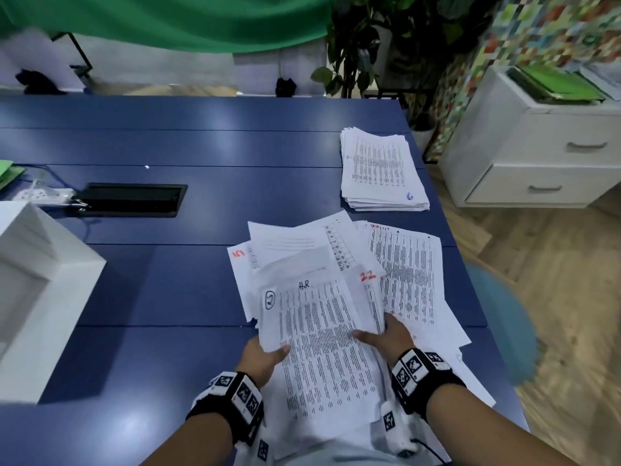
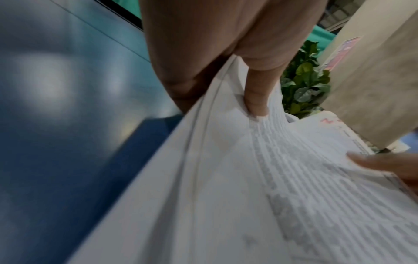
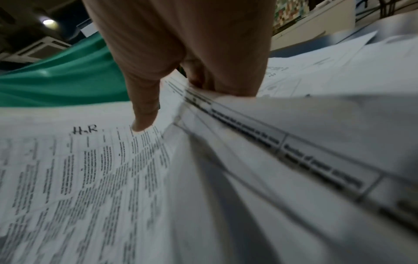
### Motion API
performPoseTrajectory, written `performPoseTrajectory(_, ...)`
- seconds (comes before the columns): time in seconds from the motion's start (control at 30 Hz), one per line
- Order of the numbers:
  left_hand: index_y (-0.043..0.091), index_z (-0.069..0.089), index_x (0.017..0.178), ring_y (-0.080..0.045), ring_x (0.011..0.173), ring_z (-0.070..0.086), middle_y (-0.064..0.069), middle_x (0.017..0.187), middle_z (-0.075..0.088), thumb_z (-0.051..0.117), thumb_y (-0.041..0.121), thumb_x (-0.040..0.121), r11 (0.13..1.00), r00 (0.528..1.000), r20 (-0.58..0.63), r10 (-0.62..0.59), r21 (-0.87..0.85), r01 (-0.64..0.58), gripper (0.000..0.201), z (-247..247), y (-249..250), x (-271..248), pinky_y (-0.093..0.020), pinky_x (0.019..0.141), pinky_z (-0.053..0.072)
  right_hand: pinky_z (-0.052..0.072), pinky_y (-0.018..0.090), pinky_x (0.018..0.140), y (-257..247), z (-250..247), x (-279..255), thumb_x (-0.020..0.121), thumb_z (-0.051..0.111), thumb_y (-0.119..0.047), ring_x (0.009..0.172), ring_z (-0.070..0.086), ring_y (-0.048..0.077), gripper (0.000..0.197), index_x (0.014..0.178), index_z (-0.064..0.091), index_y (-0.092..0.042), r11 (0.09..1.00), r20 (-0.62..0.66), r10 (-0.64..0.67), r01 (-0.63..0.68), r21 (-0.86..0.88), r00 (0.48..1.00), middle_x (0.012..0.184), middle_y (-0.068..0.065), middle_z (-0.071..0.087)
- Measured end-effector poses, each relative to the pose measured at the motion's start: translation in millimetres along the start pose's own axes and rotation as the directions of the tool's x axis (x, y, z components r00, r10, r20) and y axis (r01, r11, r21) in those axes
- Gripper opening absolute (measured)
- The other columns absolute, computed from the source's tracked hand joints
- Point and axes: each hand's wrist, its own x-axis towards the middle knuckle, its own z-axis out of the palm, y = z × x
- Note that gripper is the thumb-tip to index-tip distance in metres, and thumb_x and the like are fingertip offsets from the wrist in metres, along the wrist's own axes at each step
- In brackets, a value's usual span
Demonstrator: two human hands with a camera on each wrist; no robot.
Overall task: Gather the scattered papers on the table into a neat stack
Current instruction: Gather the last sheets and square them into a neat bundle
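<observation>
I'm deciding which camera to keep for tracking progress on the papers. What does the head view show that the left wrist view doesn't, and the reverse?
Only the head view shows the tidy stack at the far right of the table, the scattered sheets and both wristbands. Only the left wrist view shows the left hand up close, thumb pressed onto the held bundle. Both show the bundle in a two-handed grip, with the right hand on its other edge.

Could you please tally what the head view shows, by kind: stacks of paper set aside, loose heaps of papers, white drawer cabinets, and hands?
Set-aside paper stack: 1
Loose paper heap: 1
White drawer cabinet: 1
Hands: 2, left hand, right hand
Total: 5
</observation>
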Motion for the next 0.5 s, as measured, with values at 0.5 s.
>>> performPoseTrajectory(0.5,0.005,0.065,0.115,-0.026,0.108,0.066,-0.011,0.108,0.073,0.085,-0.003,0.058,0.968,0.978,0.207,0.033,-0.249,0.021,0.061,-3.4,39.6,-17.3,-0.022,0.075,0.056,0.034,0.050,0.109,-26.5,-38.6,-18.6,0.040,0.097,-0.031,0.118,0.058,0.024,0.093,0.123,0.058,-0.016,0.975,0.314,0.007,-0.076,0.209,0.950,0.116,0.002,0.070)
